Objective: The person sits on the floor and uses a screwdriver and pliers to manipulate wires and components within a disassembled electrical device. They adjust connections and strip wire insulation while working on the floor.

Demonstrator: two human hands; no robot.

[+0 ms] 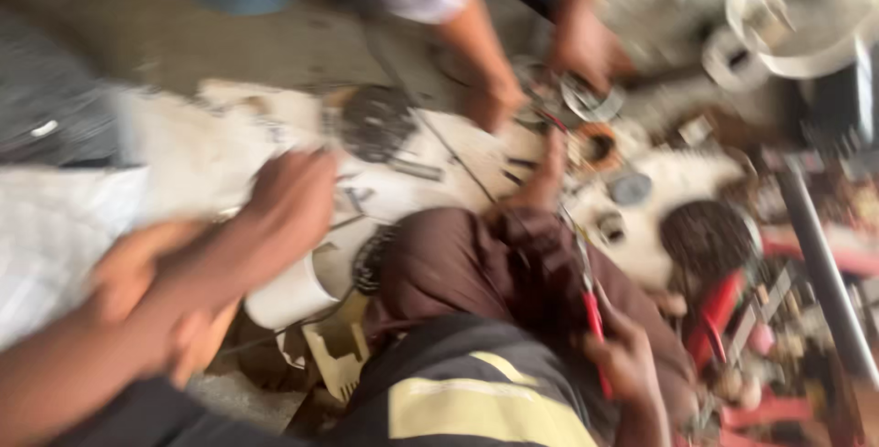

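Left hand (pixel 288 200) loosely cupped on white sheet (pixel 229 149), right hand (pixel 627 365) gripping 1 red-handled tool (pixel 595 319), 2 coworker hands (pixel 494 99)

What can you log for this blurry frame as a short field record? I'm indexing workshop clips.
view: head camera looking down, heavy motion blur
left hand: resting on the white sheet, fingers curled; no grip clearly shown
right hand: closed around a red-handled tool
other person: two hands at the metal parts at the top
nearby: copper-wound coil, dark round disc, white cup-like piece
lap: brown cloth across the knee
unclear: kind of tool
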